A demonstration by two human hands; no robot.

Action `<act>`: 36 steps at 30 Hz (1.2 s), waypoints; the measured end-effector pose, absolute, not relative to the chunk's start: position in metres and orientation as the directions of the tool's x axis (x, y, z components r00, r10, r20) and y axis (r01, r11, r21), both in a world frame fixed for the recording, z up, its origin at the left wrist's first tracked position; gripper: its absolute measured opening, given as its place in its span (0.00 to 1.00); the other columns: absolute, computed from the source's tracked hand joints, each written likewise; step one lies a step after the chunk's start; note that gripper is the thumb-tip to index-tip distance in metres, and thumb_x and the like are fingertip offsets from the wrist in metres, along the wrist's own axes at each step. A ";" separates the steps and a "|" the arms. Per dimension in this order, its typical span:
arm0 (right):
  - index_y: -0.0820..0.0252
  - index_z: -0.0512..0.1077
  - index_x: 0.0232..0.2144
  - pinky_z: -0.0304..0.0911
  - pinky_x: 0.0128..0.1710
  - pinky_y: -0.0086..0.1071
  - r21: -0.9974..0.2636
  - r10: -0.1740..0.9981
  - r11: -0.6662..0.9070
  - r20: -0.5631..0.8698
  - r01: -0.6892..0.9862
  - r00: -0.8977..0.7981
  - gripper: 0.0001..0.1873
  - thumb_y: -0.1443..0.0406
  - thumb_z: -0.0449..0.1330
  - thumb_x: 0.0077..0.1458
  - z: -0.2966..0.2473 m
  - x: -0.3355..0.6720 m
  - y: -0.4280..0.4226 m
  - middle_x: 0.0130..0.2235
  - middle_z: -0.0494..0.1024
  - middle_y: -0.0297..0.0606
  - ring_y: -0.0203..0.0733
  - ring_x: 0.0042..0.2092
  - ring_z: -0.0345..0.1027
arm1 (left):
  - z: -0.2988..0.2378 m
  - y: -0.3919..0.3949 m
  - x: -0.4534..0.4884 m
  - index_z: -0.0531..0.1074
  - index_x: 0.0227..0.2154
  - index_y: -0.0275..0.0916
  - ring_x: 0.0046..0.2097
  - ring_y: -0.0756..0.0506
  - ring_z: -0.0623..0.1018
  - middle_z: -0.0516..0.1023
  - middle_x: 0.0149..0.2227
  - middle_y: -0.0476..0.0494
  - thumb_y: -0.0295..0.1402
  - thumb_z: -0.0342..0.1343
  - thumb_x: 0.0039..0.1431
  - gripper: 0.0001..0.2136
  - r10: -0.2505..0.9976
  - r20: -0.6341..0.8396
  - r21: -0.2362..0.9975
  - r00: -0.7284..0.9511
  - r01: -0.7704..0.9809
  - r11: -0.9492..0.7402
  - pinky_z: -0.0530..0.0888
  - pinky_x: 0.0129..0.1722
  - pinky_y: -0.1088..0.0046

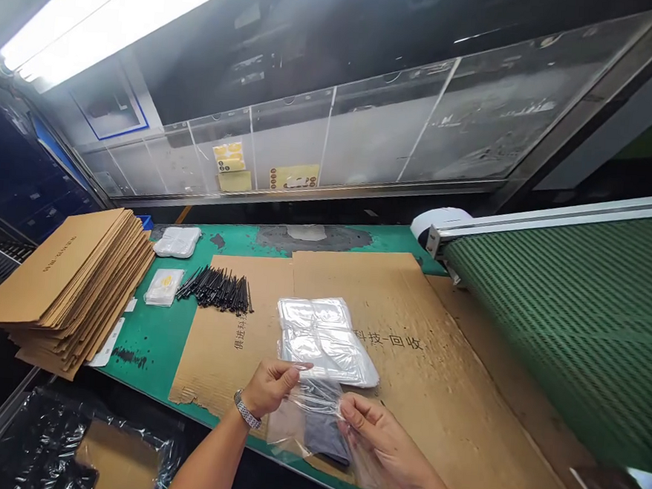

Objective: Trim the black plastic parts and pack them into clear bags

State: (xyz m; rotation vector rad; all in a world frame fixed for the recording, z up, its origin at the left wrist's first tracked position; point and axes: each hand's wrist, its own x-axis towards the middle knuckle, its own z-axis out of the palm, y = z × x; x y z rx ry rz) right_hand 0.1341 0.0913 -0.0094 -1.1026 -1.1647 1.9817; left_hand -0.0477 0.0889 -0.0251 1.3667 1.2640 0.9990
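My left hand [272, 387], with a metal watch band at the wrist, pinches the upper left edge of a clear plastic bag [286, 425]. My right hand [368, 422] grips the same bag on its right side, so the film is stretched and creased between both hands. A dark grey folded item [328, 437] shows through the film at the bag's lower part; its kind I cannot make out. Just beyond my hands lies a stack of flat clear plastic bags [319, 337] on the cardboard sheet [210, 374].
A pile of black slender pieces [219, 289] lies on the cardboard's left. Small bagged packs [164, 287] sit beside it on the green table [171, 338]. Folded cartons [86, 272] are stacked far left. A green conveyor belt [568, 291] runs along the right. An open black-lined box [115, 453] stands lower left.
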 end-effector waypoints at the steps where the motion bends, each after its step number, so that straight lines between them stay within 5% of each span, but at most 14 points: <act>1: 0.59 0.61 0.18 0.51 0.23 0.27 -0.904 0.801 -0.424 -0.342 -0.062 -0.491 0.24 0.45 0.60 0.37 -0.008 0.135 0.091 0.19 0.60 0.29 0.31 0.22 0.50 | -0.023 0.087 -0.047 0.75 0.30 0.34 0.27 0.50 0.64 0.63 0.20 0.49 0.52 0.44 0.51 0.25 0.998 -0.013 0.969 0.067 0.246 -0.004 0.66 0.35 0.69; 4: 0.59 0.63 0.20 0.51 0.23 0.28 -0.943 0.829 -0.333 -0.290 -0.005 -0.477 0.23 0.46 0.60 0.37 -0.005 0.136 0.090 0.20 0.60 0.29 0.32 0.23 0.51 | -0.015 0.078 -0.042 0.72 0.37 0.38 0.39 0.44 0.66 0.70 0.34 0.41 0.45 0.48 0.53 0.18 0.961 0.152 0.879 -0.231 0.477 -0.024 0.63 0.44 0.63; 6: 0.59 0.63 0.20 0.52 0.24 0.28 -0.966 0.868 -0.254 -0.246 0.040 -0.432 0.23 0.46 0.60 0.37 -0.007 0.135 0.088 0.20 0.60 0.30 0.33 0.24 0.52 | -0.012 0.070 -0.034 0.72 0.35 0.38 0.38 0.44 0.67 0.70 0.33 0.40 0.44 0.49 0.53 0.15 0.934 0.167 0.867 -0.317 0.499 0.015 0.64 0.41 0.65; 9: 0.58 0.61 0.17 0.53 0.24 0.29 -0.976 0.896 -0.155 -0.204 0.152 -0.394 0.22 0.47 0.59 0.38 -0.014 0.129 0.084 0.19 0.61 0.31 0.35 0.24 0.54 | -0.013 0.057 -0.017 0.70 0.29 0.36 0.27 0.50 0.66 0.69 0.25 0.47 0.45 0.56 0.45 0.16 0.991 -0.097 0.978 -0.095 0.177 0.113 0.64 0.29 0.73; 12: 0.58 0.61 0.15 0.51 0.23 0.30 -0.963 0.899 -0.083 -0.184 0.257 -0.397 0.19 0.49 0.58 0.38 -0.022 0.124 0.082 0.18 0.62 0.31 0.36 0.23 0.53 | -0.022 0.052 -0.002 0.67 0.23 0.34 0.25 0.52 0.66 0.69 0.21 0.49 0.45 0.62 0.37 0.18 0.972 -0.233 0.950 -0.011 -0.215 0.225 0.63 0.27 0.75; 16: 0.56 0.55 0.14 0.49 0.20 0.28 -0.973 0.899 -0.140 -0.203 0.185 -0.387 0.20 0.50 0.57 0.39 -0.029 0.124 0.085 0.16 0.56 0.28 0.33 0.21 0.49 | -0.030 0.054 -0.003 0.60 0.18 0.36 0.24 0.54 0.66 0.67 0.20 0.52 0.40 0.65 0.33 0.18 0.870 -0.470 0.681 -0.153 -0.689 0.247 0.63 0.27 0.77; 19: 0.56 0.54 0.17 0.54 0.21 0.28 -0.959 0.924 -0.283 -0.279 0.023 -0.262 0.21 0.49 0.59 0.36 -0.031 0.126 0.091 0.18 0.60 0.29 0.35 0.22 0.54 | -0.030 0.052 -0.011 0.57 0.19 0.37 0.21 0.57 0.63 0.61 0.18 0.56 0.34 0.64 0.32 0.18 0.813 -0.560 0.535 -0.157 -0.818 0.211 0.62 0.24 0.80; 23: 0.55 0.59 0.26 0.55 0.21 0.30 -0.942 0.930 -0.334 -0.323 -0.032 -0.175 0.21 0.47 0.55 0.39 -0.035 0.121 0.093 0.19 0.62 0.29 0.36 0.21 0.55 | -0.038 0.049 -0.011 0.58 0.28 0.39 0.21 0.56 0.61 0.60 0.18 0.58 0.32 0.63 0.32 0.20 0.858 -0.395 0.792 -0.329 -0.596 0.136 0.59 0.23 0.81; 27: 0.56 0.64 0.25 0.55 0.23 0.30 -0.972 0.933 -0.228 -0.234 0.053 -0.272 0.20 0.46 0.51 0.45 -0.040 0.106 0.084 0.20 0.64 0.32 0.38 0.24 0.58 | -0.057 0.049 -0.010 0.57 0.37 0.39 0.17 0.56 0.54 0.56 0.18 0.59 0.44 0.55 0.42 0.21 0.717 -0.462 0.882 -0.522 -0.353 0.311 0.54 0.18 0.78; 30: 0.56 0.65 0.21 0.55 0.26 0.32 -0.978 0.902 0.009 -0.083 0.211 -0.424 0.18 0.49 0.51 0.48 -0.042 0.095 0.075 0.22 0.69 0.35 0.40 0.26 0.60 | -0.066 0.039 -0.015 0.59 0.45 0.38 0.26 0.50 0.66 0.65 0.27 0.49 0.40 0.50 0.48 0.21 0.724 -0.174 0.948 -0.667 0.085 0.306 0.65 0.28 0.72; 33: 0.55 0.66 0.19 0.56 0.28 0.33 -0.958 0.837 0.148 -0.011 0.245 -0.547 0.16 0.53 0.52 0.48 -0.045 0.091 0.068 0.22 0.71 0.36 0.41 0.25 0.61 | -0.071 0.025 -0.022 0.69 0.41 0.42 0.36 0.45 0.69 0.69 0.33 0.42 0.33 0.48 0.50 0.15 0.882 0.138 0.827 -0.450 0.542 0.147 0.65 0.39 0.67; 36: 0.55 0.68 0.29 0.58 0.33 0.36 -0.948 0.851 0.182 0.020 0.260 -0.525 0.12 0.54 0.53 0.47 -0.060 0.099 0.065 0.28 0.72 0.40 0.44 0.30 0.64 | -0.078 0.021 -0.035 0.74 0.36 0.41 0.33 0.45 0.70 0.70 0.29 0.42 0.28 0.43 0.51 0.15 0.903 0.068 0.812 -0.425 0.549 0.197 0.67 0.34 0.69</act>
